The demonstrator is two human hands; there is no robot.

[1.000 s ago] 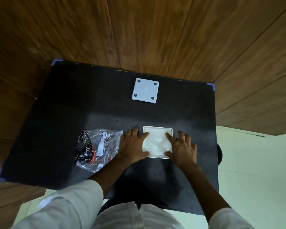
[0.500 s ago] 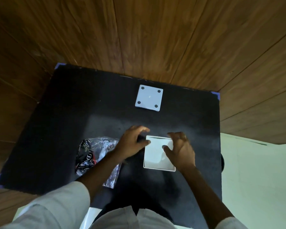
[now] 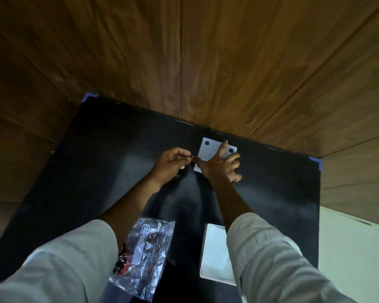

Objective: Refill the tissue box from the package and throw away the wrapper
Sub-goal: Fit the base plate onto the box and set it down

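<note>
Both hands reach: right hand (image 3: 220, 166) fingers (image 3: 223, 147) (spread) touch lid (image 3: 208, 152).

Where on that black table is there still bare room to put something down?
The far left of the black table is bare, left of the left hand. The right side is bare too. It is crowded near the white square lid and between wrapper and tissue box.

Black table (image 3: 74, 182): lid (image 3: 210, 153), wrapper (image 3: 144, 256), box (image 3: 214, 256).

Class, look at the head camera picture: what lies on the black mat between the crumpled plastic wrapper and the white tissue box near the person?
Nothing: the head view shows only bare black mat between the wrapper and the tissue box.
</note>
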